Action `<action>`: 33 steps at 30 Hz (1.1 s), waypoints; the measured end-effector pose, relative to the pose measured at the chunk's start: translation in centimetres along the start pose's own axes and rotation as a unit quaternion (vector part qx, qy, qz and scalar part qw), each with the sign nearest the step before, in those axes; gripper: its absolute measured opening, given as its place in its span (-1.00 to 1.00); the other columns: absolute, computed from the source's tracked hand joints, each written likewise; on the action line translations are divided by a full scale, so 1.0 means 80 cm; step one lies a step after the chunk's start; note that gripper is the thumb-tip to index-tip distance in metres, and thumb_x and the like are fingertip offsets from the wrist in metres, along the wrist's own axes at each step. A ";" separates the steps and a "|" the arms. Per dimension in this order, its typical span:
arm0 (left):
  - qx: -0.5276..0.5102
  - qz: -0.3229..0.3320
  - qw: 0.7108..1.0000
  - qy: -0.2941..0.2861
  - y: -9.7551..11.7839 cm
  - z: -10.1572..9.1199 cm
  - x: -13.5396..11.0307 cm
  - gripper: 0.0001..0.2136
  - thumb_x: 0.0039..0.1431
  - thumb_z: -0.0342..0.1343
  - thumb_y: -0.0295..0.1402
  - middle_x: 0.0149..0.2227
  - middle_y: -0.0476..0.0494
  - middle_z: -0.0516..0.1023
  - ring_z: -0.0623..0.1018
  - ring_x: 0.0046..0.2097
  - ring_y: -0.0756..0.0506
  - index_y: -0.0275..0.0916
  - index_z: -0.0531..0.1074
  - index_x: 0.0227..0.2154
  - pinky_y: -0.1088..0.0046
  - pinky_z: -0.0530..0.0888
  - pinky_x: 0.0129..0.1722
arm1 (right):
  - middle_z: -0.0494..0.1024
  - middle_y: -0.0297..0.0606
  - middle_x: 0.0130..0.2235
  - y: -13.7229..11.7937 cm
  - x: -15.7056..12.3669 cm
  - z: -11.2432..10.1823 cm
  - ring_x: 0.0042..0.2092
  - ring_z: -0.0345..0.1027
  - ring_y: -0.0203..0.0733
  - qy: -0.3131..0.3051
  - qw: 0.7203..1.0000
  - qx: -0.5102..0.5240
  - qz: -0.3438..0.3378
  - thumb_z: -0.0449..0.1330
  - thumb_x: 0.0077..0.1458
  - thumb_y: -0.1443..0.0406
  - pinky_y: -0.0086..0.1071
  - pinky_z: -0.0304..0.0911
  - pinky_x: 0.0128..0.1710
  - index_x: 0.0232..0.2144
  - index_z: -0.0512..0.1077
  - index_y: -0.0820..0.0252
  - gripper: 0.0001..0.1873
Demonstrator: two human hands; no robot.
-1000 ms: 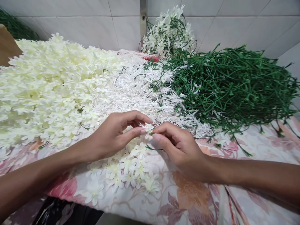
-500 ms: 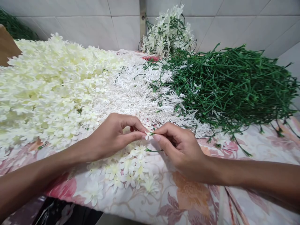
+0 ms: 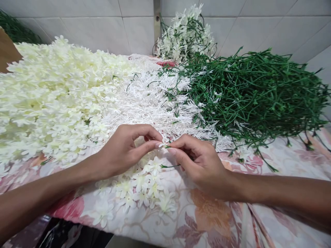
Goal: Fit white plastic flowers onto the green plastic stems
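Note:
Between my two hands is a small white artificial flower (image 3: 163, 145) with a green stem end. My left hand (image 3: 129, 148) pinches its petals between thumb and forefinger. From the other side, the thumb and forefinger of my right hand (image 3: 196, 162) are closed on the green stem (image 3: 168, 147); a stretch of green stem (image 3: 169, 166) also shows below these fingers. Loose white flower heads (image 3: 144, 187) lie on the floral cloth (image 3: 186, 213) just below my hands. White thread-like stamens (image 3: 155, 103) are heaped right behind them.
A large heap of cream petal pieces (image 3: 51, 100) fills the left side. Green stems (image 3: 263, 93) are piled at the right, and a bunch of assembled flowers (image 3: 184, 36) stands against the tiled wall (image 3: 98, 31). Brown cardboard (image 3: 9, 51) sits at the far left.
The flower between my fingertips has turned slightly, and my left fingers have shifted a little on its petals. My right hand stays nearly still.

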State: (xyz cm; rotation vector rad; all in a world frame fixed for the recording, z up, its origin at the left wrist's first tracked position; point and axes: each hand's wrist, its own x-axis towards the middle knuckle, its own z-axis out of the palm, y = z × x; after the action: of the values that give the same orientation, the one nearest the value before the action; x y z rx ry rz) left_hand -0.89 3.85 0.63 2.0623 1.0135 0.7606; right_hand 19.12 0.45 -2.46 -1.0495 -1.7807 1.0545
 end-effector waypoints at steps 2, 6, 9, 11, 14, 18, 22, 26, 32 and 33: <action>-0.001 -0.004 1.000 0.007 0.000 0.000 -0.001 -0.93 0.15 0.15 -0.43 -0.46 -0.02 0.57 0.51 -0.44 0.01 -0.25 0.49 -0.43 0.58 0.38 -0.46 | 0.35 -0.45 -0.56 0.002 0.000 0.000 -0.56 0.19 -0.42 -0.008 1.000 0.017 0.014 0.10 0.20 0.38 -0.50 0.08 -0.56 -0.40 0.39 0.20 -0.88; 0.011 0.008 1.000 0.007 0.001 0.000 -0.002 -0.92 0.18 0.13 -0.43 -0.45 -0.01 0.56 0.51 -0.43 0.01 -0.24 0.48 -0.42 0.60 0.35 -0.51 | 0.40 -0.44 -0.54 0.008 -0.002 0.001 -0.54 0.27 -0.39 -0.026 0.995 0.072 0.062 0.10 0.25 0.30 -0.49 0.10 -0.57 -0.34 0.34 0.18 -0.89; 0.040 0.040 0.998 0.007 0.002 0.000 -0.004 -0.91 0.20 0.10 -0.45 -0.42 -0.01 0.56 0.52 -0.40 0.01 -0.24 0.46 -0.41 0.60 0.37 -0.45 | 0.41 -0.42 -0.53 0.010 -0.004 0.002 -0.52 0.30 -0.37 -0.034 0.991 0.099 0.079 0.09 0.26 0.28 -0.49 0.13 -0.56 -0.34 0.31 0.19 -0.89; 0.069 0.064 0.996 0.010 0.002 0.001 -0.006 -0.91 0.21 0.09 -0.47 -0.41 0.00 0.55 0.52 -0.40 0.03 -0.24 0.45 -0.39 0.60 0.38 -0.40 | 0.41 -0.42 -0.51 0.011 -0.005 0.002 -0.51 0.31 -0.36 -0.036 0.991 0.103 0.080 0.09 0.26 0.29 -0.48 0.16 -0.55 -0.33 0.31 0.18 -0.89; 0.108 0.088 0.990 0.020 0.001 0.005 -0.008 -0.91 0.22 0.06 -0.52 -0.40 0.01 0.54 0.51 -0.39 0.04 -0.25 0.43 -0.36 0.62 0.38 -0.36 | 0.41 -0.43 -0.50 0.009 -0.006 0.002 -0.51 0.32 -0.36 -0.042 0.991 0.101 0.080 0.07 0.27 0.31 -0.48 0.18 -0.54 -0.33 0.31 0.17 -0.90; 0.128 0.104 0.986 0.028 -0.002 0.009 -0.011 -0.90 0.21 0.04 -0.55 -0.39 0.01 0.53 0.51 -0.37 0.07 -0.27 0.42 -0.35 0.65 0.36 -0.35 | 0.41 -0.44 -0.52 0.007 -0.005 0.001 -0.52 0.31 -0.38 -0.044 0.993 0.079 0.070 0.07 0.25 0.35 -0.48 0.17 -0.54 -0.36 0.30 0.17 -0.90; 0.122 0.099 0.987 0.028 -0.005 0.011 -0.013 -0.90 0.22 0.03 -0.56 -0.38 0.01 0.52 0.50 -0.35 0.08 -0.28 0.41 -0.34 0.67 0.35 -0.33 | 0.41 -0.44 -0.51 0.006 -0.004 0.001 -0.52 0.31 -0.40 -0.048 0.995 0.053 0.066 0.07 0.23 0.36 -0.48 0.14 -0.55 -0.38 0.31 0.18 -0.88; 0.113 0.101 0.988 0.022 -0.007 0.012 -0.013 -0.90 0.23 0.03 -0.56 -0.39 0.02 0.50 0.48 -0.36 0.09 -0.27 0.40 -0.34 0.67 0.35 -0.33 | 0.40 -0.44 -0.52 0.004 -0.002 0.001 -0.53 0.30 -0.41 -0.049 0.996 0.050 0.061 0.08 0.23 0.33 -0.47 0.12 -0.55 -0.41 0.32 0.19 -0.86; 0.096 0.088 0.991 0.015 -0.009 0.012 -0.014 -0.91 0.23 0.04 -0.54 -0.38 0.03 0.50 0.47 -0.36 0.08 -0.26 0.40 -0.33 0.65 0.34 -0.33 | 0.39 -0.46 -0.52 0.004 -0.002 0.001 -0.52 0.29 -0.41 -0.052 0.994 0.062 0.072 0.09 0.24 0.29 -0.46 0.12 -0.53 -0.42 0.31 0.18 -0.83; 0.099 0.090 0.991 0.015 -0.009 0.012 -0.014 -0.91 0.23 0.04 -0.55 -0.39 0.03 0.50 0.47 -0.36 0.08 -0.26 0.40 -0.33 0.65 0.34 -0.34 | 0.39 -0.46 -0.52 0.004 -0.002 0.001 -0.52 0.28 -0.41 -0.053 0.994 0.066 0.075 0.09 0.24 0.28 -0.46 0.13 -0.52 -0.42 0.31 0.17 -0.83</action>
State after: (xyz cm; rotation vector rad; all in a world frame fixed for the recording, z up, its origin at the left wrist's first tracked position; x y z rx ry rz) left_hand -1.05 2.90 -0.73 2.3428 0.9620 0.8125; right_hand 19.21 0.43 -2.83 -1.0759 -1.7090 1.3245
